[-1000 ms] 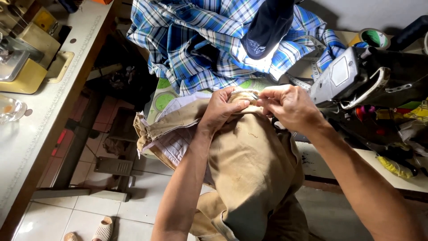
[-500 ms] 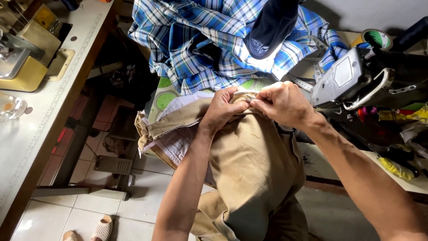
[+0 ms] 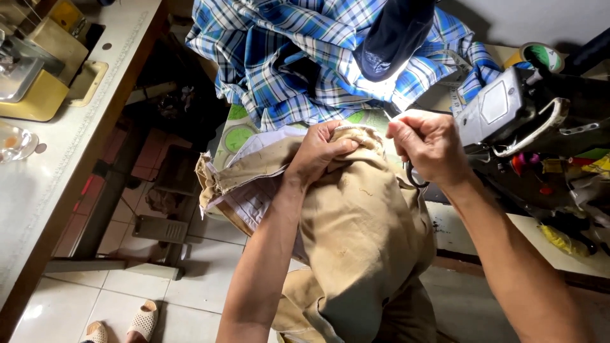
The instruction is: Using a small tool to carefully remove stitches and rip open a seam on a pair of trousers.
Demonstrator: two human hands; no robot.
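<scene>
Your left hand [image 3: 321, 152] was clenched on the top edge of the tan cotton trousers [image 3: 362, 235], fingers curled over a bunched fold where the pale striped lining [image 3: 254, 197] turned outward. Your right hand [image 3: 429, 149] sat just beside it, off the cloth, fingers pinched tight together; a dark loop showed beneath the palm, though you could not tell from here what it was. The trousers draped down from your hands over your lap — soft, creased, faintly speckled — and their frayed waistband edge [image 3: 206, 181] jutted left, hanging free over the open gap between the tables. That gap was the only loose room you had: below it lay the pale tiled floor [image 3: 184, 279], with a pair of beige sandals [image 3: 127, 325] at the lower left. To the left ran the long white-topped wooden table [image 3: 82, 159], carrying a cream-yellow sewing machine [image 3: 38, 76] and a small clear glass dish [image 3: 16, 141]. Ahead, close against your knuckles, a crumpled blue-and-white plaid shirt [image 3: 298, 51] was heaped with a dark navy cap [image 3: 394, 35] on top. To the right, hard metal crowded your wrist — a grey sewing machine head [image 3: 502, 108], a green-rimmed roll of tape [image 3: 537, 57] behind it.
</scene>
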